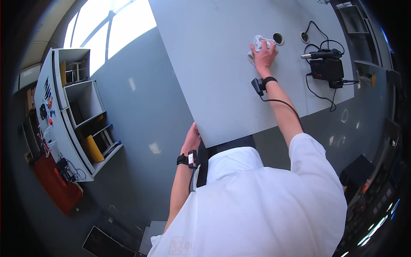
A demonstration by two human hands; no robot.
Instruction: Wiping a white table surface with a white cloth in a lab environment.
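My right hand (pixel 265 55) is closed on a crumpled whitish cloth (pixel 258 43), pressed against the top of a light grey table (pixel 222 77). The cloth bunches up beyond the fingers and part of it spreads to their left. Just right of it is a round dark cable hole (pixel 278 39). Down at the table's near left corner, my left hand (pixel 192 139) is against the edge, its fingers curled there and partly hidden. Both wrists wear black bands with small wired devices.
A black boxy device with a hot-air gun (pixel 323 54) and loose cables lies on the table's right side; one cable runs into a second hole (pixel 305 37). A white shelf unit (pixel 81 107) with tools and parts on top stands to the left. A red chair (pixel 58 184) is beside it.
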